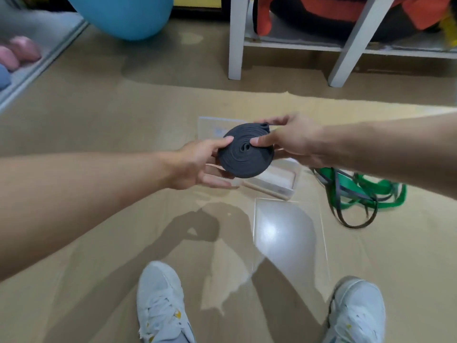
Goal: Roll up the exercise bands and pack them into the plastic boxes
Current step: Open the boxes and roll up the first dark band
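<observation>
So the tan wooden floor (99, 115) takes up pretty much the whole shot, with a big blue exercise ball (121, 13) sitting at the top left and a white shelf unit (237, 38) at the top right holding something orange and black that's too blurry to call. Both bare forearms reach in from the sides toward the middle. A flat clear plastic lid (289, 238) lies on the floor between a pair of white sneakers (160, 300) and the open clear plastic box (279, 179), which sits on the floor right under the hands. Just right of that box there's a loose tangle of green and dark exercise bands (363, 194), not rolled at all. The rolled-up dark grey exercise band (244, 154) is a tight flat coil held up in the air above the box, not in it. The left hand (197, 167) grips the coil's left edge, thumb on top and fingers curled underneath. The right hand (291, 142) pinches the other side, thumb pressing near the centre of the spiral and fingers wrapped round the far edge where the loose end of the band sticks up. Over at the far left a couple of pink rounded things (19, 53) sit on a grey ledge, too soft to make out.
</observation>
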